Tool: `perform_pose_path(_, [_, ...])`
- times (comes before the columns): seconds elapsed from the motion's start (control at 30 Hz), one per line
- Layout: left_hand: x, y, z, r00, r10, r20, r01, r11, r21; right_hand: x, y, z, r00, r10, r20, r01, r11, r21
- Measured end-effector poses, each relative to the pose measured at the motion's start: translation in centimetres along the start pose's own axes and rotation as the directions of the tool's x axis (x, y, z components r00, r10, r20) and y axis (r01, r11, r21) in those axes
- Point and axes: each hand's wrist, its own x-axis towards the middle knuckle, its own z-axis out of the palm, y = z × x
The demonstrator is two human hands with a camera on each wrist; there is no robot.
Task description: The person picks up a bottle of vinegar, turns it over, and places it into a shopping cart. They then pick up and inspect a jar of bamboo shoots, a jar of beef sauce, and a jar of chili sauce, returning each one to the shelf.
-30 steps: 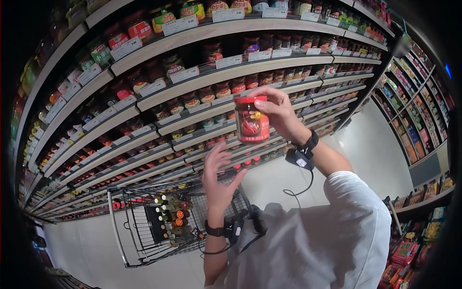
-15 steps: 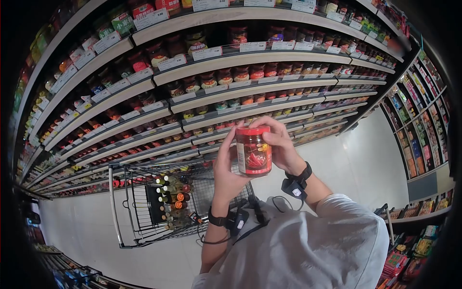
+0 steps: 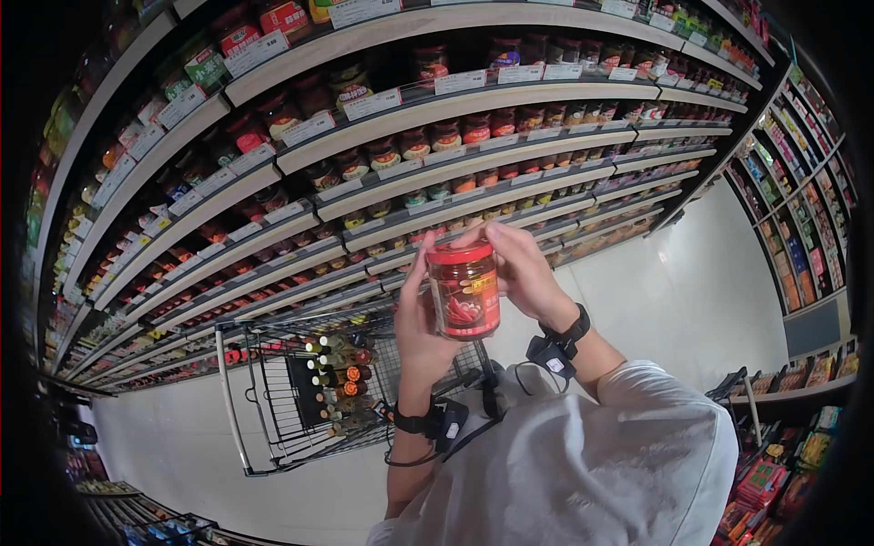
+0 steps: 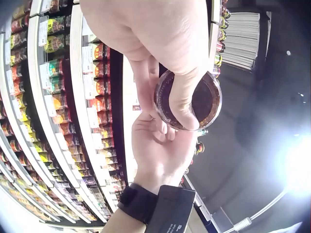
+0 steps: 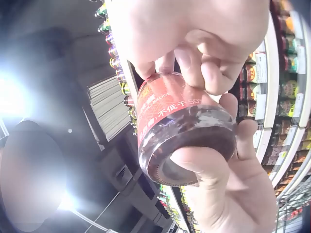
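Note:
A glass jar of chili sauce (image 3: 466, 296), with a red lid and a red label picturing peppers, is held upright before the chest. My left hand (image 3: 421, 332) grips it from the left and below. In the left wrist view, that hand's thumb (image 4: 182, 104) lies across the jar's base. At the lid and upper right side, my right hand (image 3: 528, 278) holds the jar with bent fingers. From the right wrist view, curled right fingers (image 5: 209, 75) show at the label's upper part, while the far side of the lid is hidden.
Long shelves (image 3: 364, 136) of jars with price tags run across the front. Below left stands a wire shopping cart (image 3: 235, 400) holding several bottles (image 3: 344, 387). More stocked shelves (image 3: 801, 209) rise at the right, beyond the pale floor (image 3: 701, 273).
One second ago the right hand alone held the jar higher up, with the left hand apart. The jar came down between both hands, then shifted slightly left, and the right thumb left its front.

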Motion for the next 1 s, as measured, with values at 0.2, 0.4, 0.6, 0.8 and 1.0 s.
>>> perform_pose_path(0.2, [0.1, 0.9, 0.3, 0.991, 0.129, -0.018, -0.115, 0.929, 0.353, 0.4, 0.9, 0.8, 0.964, -0.244, -0.103, 0.226, 0.961, -0.159])
perform_pose_path(0.4, [0.4, 2.4, 0.8, 0.985, 0.17, 0.018, -0.154, 0.835, 0.529, -0.1, 2.4, 0.9, 0.968, -0.214, -0.13, 0.212, 0.977, -0.024])
perform_pose_path(0.6, [0.2, 1.9, 0.8, 0.994, 0.108, -0.028, -0.09, 0.926, 0.367, -0.3, 2.4, 1.6, 0.951, -0.268, -0.152, 0.27, 0.963, -0.003])
perform_pose_path(0.8, [0.4, 1.9, 0.3, 0.982, 0.174, 0.068, -0.186, 0.861, 0.473, -0.2, 2.8, 1.7, 0.939, -0.296, -0.174, 0.302, 0.953, 0.006])
perform_pose_path(1.0, [0.2, 2.1, 0.7, 0.973, 0.22, 0.066, -0.223, 0.833, 0.507, -0.4, 2.8, 1.6, 0.963, -0.236, -0.127, 0.253, 0.958, 0.133])
